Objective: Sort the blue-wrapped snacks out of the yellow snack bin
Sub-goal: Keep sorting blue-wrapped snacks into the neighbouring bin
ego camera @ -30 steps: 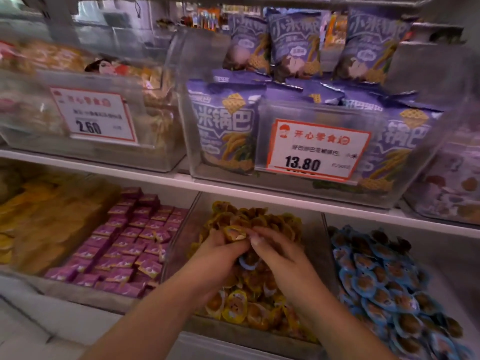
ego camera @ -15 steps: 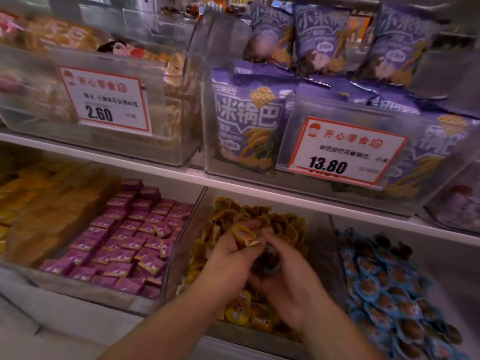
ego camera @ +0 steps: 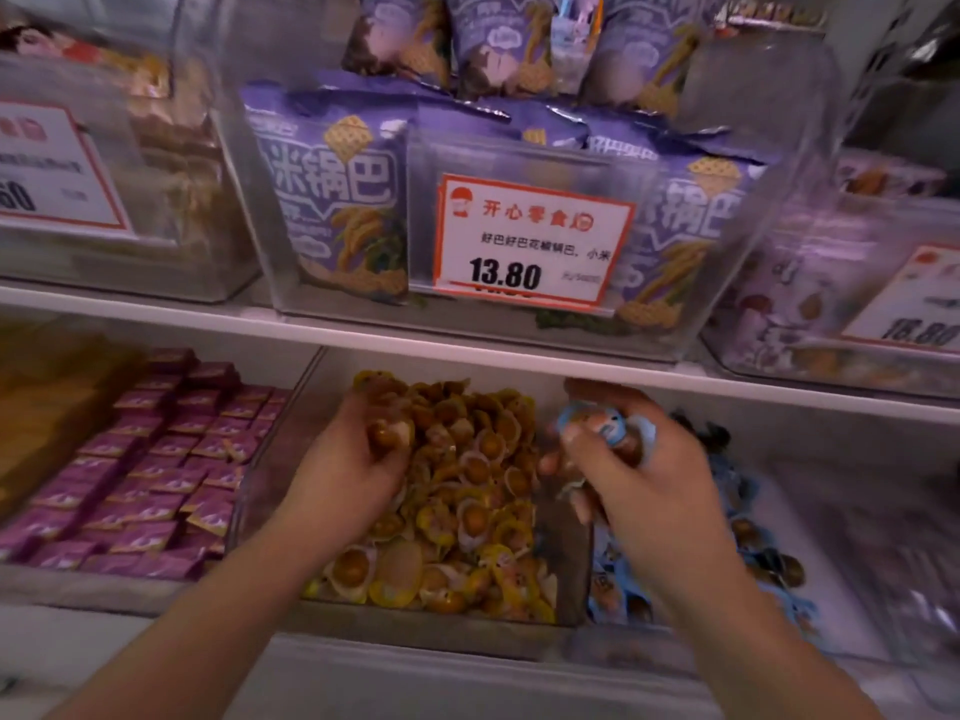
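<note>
Holding blue-wrapped snacks (ego camera: pixel 597 426) above the yellow snack bin (ego camera: pixel 571 558).
My right hand (ego camera: pixel 631 478) is gripping them; my left hand (ego camera: pixel 353 462) is clutching yellow snacks (ego camera: pixel 389 433).

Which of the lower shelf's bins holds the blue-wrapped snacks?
The bin furthest right, next to the yellow snack bin. The right hand grips blue-wrapped snacks beside it.

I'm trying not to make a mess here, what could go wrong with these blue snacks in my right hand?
The right hand grips several blue-wrapped snacks at once, above the divider; one could slip back into the yellow snack bin. The left hand holds a yellow snack in the pile; pulling out could spill others over the low front wall.
</note>
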Motion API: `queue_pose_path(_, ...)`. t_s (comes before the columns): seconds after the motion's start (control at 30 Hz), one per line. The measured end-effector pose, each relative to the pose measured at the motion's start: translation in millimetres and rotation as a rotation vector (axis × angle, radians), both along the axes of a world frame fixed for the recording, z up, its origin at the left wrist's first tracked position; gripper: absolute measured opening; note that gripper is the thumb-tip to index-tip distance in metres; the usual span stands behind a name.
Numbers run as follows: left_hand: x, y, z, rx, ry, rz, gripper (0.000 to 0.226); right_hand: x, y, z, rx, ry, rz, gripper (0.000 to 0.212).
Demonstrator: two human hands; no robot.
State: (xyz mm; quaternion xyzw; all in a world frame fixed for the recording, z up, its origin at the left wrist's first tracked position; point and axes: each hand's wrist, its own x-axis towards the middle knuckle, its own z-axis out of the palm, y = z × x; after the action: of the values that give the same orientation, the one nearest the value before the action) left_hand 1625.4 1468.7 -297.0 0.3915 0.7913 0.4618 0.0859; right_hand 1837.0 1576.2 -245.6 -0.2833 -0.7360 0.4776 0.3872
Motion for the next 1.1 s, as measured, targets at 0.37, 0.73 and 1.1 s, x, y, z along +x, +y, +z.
queue_pose_path(0.37, 65.9, 36.4, -20.3, -0.395, 0.265, -0.731, 0.051, 40.6, 54.1, -42.3, 0.233, -0.267, -0.295, 0.017)
queue_pose_path(0.73, 8.6, 51.9, -20.0, -0.633, 0.773, -0.477, 0.041, 18.4, 30.2, -56.8, 0.041, -0.217, -0.063, 0.02)
queue_pose_path(1.1, 61.5, 62.5, -16.6, -0.397, 0.42, -0.648, 0.027, 14.5, 29.3, -57.9, 0.071, -0.201, -0.082, 0.009)
